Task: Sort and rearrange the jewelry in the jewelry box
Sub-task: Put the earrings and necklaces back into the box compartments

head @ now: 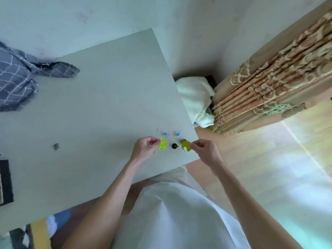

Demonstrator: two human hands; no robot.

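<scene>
My left hand point(145, 147) pinches a bright yellow-green crescent earring point(162, 144) just above the grey table point(93, 112). My right hand point(203, 150) pinches a matching yellow-green earring point(186, 146) near the table's right edge. Between the two lies a small black round piece point(174, 146). Two small blue bead earrings on wire hooks, one point(166, 134) and the other point(178, 133), lie just beyond them. A dark box point(6, 182), partly cut off, sits at the table's left edge.
A blue checked cloth point(16, 81) lies at the table's far left. A small grey scrap point(56, 146) rests left of my hands. White fabric point(195, 97) and a patterned curtain point(269, 78) stand right of the table, over a wooden floor point(251, 168).
</scene>
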